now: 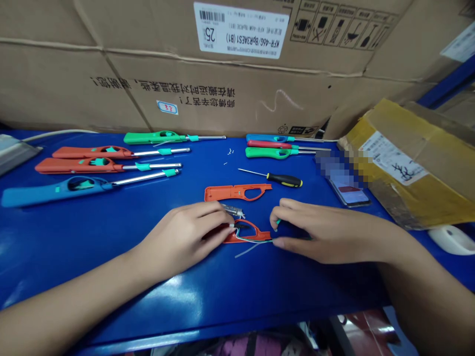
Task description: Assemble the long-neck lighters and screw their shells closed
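Note:
An orange lighter housing half, hollow side up, lies between my hands with thin wires running along it. My left hand is closed at its handle end, thumb and fingers pinching a small igniter piece with a white end and black body. Just behind those fingertips is a clear fuel tank. My right hand is curled at the housing's narrow end, thumb against the wires there. A bit of green plastic shows under its index finger; the palm hides the rest.
The matching orange half and a screwdriver lie behind, near tiny screws. Several lighters lie left, others back right. A phone, yellow-taped box and white tape roll are right. A large carton stands behind.

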A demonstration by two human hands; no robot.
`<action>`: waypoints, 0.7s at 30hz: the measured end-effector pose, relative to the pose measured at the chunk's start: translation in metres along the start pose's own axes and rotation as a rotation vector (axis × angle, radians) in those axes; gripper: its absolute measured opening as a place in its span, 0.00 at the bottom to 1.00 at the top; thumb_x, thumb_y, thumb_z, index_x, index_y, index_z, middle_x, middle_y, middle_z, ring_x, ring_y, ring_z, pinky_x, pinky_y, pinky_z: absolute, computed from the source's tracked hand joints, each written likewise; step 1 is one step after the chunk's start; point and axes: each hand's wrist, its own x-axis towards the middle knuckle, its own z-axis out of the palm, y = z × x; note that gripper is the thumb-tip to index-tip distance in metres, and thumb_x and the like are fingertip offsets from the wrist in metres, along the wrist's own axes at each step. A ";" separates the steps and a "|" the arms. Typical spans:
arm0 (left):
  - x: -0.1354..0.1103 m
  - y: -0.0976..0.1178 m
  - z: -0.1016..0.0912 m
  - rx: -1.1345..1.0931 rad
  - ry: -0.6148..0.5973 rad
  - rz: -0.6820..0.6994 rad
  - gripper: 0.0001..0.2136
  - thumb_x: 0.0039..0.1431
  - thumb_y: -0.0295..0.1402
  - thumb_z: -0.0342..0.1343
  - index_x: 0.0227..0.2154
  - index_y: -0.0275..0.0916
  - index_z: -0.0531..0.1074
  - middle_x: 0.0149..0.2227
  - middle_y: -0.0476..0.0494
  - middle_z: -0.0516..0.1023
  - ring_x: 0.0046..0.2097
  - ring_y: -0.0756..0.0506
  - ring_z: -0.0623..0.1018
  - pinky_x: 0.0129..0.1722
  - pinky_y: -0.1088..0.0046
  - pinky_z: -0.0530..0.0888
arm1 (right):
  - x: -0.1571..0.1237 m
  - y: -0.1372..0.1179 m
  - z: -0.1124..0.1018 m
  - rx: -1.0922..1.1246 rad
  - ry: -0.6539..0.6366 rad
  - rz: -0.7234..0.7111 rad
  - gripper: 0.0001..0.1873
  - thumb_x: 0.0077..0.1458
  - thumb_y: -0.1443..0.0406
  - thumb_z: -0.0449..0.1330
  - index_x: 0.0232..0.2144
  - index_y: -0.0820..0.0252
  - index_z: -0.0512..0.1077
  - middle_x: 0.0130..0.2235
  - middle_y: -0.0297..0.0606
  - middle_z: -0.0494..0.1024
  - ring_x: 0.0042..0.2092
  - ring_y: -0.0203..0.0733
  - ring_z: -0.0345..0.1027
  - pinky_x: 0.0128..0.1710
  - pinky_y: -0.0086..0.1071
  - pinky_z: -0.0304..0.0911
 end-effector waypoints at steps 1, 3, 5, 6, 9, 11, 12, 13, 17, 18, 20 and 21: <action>-0.001 0.000 0.000 0.005 -0.010 -0.003 0.06 0.69 0.31 0.54 0.42 0.40 0.76 0.40 0.45 0.81 0.40 0.46 0.80 0.40 0.71 0.75 | 0.000 0.001 0.000 -0.012 -0.017 -0.004 0.11 0.66 0.53 0.55 0.41 0.51 0.69 0.42 0.36 0.71 0.41 0.44 0.68 0.39 0.37 0.61; -0.002 0.000 0.000 0.025 -0.017 -0.002 0.06 0.69 0.31 0.54 0.42 0.40 0.76 0.39 0.46 0.81 0.39 0.47 0.81 0.38 0.72 0.75 | 0.000 0.002 -0.001 -0.036 -0.037 -0.031 0.10 0.65 0.54 0.57 0.39 0.52 0.69 0.41 0.35 0.71 0.40 0.42 0.67 0.37 0.35 0.59; -0.003 0.001 0.001 0.040 -0.002 0.008 0.06 0.69 0.32 0.54 0.41 0.39 0.75 0.38 0.47 0.81 0.38 0.47 0.81 0.38 0.72 0.75 | 0.000 0.002 -0.004 -0.050 -0.053 -0.071 0.09 0.67 0.57 0.55 0.37 0.53 0.70 0.39 0.34 0.71 0.40 0.41 0.67 0.37 0.35 0.58; -0.003 0.002 0.001 0.041 0.008 0.008 0.06 0.69 0.32 0.54 0.41 0.39 0.75 0.38 0.47 0.81 0.38 0.47 0.81 0.37 0.72 0.75 | 0.000 0.002 -0.006 -0.049 -0.058 -0.088 0.08 0.67 0.58 0.55 0.37 0.53 0.70 0.39 0.34 0.71 0.40 0.40 0.66 0.38 0.34 0.58; -0.003 0.005 0.001 0.015 0.037 -0.016 0.05 0.69 0.32 0.54 0.42 0.40 0.75 0.38 0.48 0.81 0.37 0.48 0.81 0.35 0.74 0.75 | 0.001 0.000 -0.010 -0.040 -0.034 -0.108 0.08 0.67 0.58 0.55 0.37 0.54 0.69 0.39 0.33 0.71 0.41 0.39 0.66 0.39 0.34 0.58; -0.003 0.006 0.001 -0.017 0.048 -0.049 0.05 0.69 0.32 0.55 0.42 0.40 0.75 0.38 0.48 0.81 0.36 0.49 0.80 0.34 0.76 0.74 | 0.001 0.000 -0.010 -0.037 -0.003 -0.106 0.08 0.67 0.58 0.55 0.37 0.54 0.68 0.39 0.32 0.71 0.41 0.39 0.66 0.39 0.34 0.58; -0.003 0.006 0.001 -0.032 0.052 -0.062 0.05 0.69 0.32 0.55 0.42 0.40 0.75 0.38 0.48 0.81 0.35 0.50 0.80 0.33 0.76 0.73 | 0.002 0.000 -0.009 -0.041 0.009 -0.105 0.08 0.67 0.59 0.56 0.37 0.54 0.68 0.39 0.32 0.70 0.41 0.39 0.66 0.39 0.34 0.58; -0.003 0.007 0.001 -0.044 0.056 -0.071 0.04 0.68 0.32 0.56 0.42 0.39 0.75 0.38 0.49 0.81 0.35 0.50 0.80 0.33 0.77 0.73 | 0.002 0.000 -0.007 -0.048 0.019 -0.104 0.08 0.67 0.59 0.56 0.37 0.54 0.68 0.39 0.32 0.70 0.41 0.39 0.66 0.39 0.34 0.58; -0.003 0.008 0.000 -0.054 0.072 -0.089 0.04 0.68 0.32 0.56 0.41 0.39 0.75 0.36 0.49 0.80 0.32 0.52 0.78 0.30 0.78 0.71 | 0.006 0.004 -0.001 -0.081 0.052 -0.091 0.08 0.68 0.58 0.55 0.37 0.54 0.66 0.40 0.33 0.69 0.41 0.40 0.65 0.39 0.35 0.58; -0.003 0.008 0.000 -0.053 0.077 -0.092 0.04 0.68 0.32 0.56 0.41 0.39 0.75 0.35 0.49 0.79 0.32 0.52 0.77 0.29 0.78 0.70 | 0.007 0.005 0.000 -0.089 0.061 -0.089 0.08 0.68 0.58 0.55 0.38 0.54 0.66 0.41 0.34 0.69 0.41 0.41 0.65 0.39 0.36 0.58; -0.003 0.008 0.000 -0.052 0.075 -0.092 0.04 0.67 0.32 0.57 0.40 0.39 0.75 0.35 0.48 0.79 0.32 0.51 0.77 0.29 0.78 0.70 | 0.008 0.007 0.001 -0.109 0.089 -0.089 0.07 0.68 0.58 0.55 0.38 0.54 0.66 0.41 0.34 0.70 0.41 0.42 0.66 0.39 0.36 0.59; -0.002 0.008 0.000 -0.051 0.070 -0.088 0.04 0.67 0.32 0.57 0.39 0.39 0.75 0.35 0.48 0.79 0.31 0.51 0.77 0.28 0.78 0.69 | 0.008 0.007 0.001 -0.122 0.107 -0.089 0.07 0.68 0.59 0.55 0.38 0.54 0.66 0.41 0.34 0.70 0.41 0.42 0.66 0.40 0.36 0.59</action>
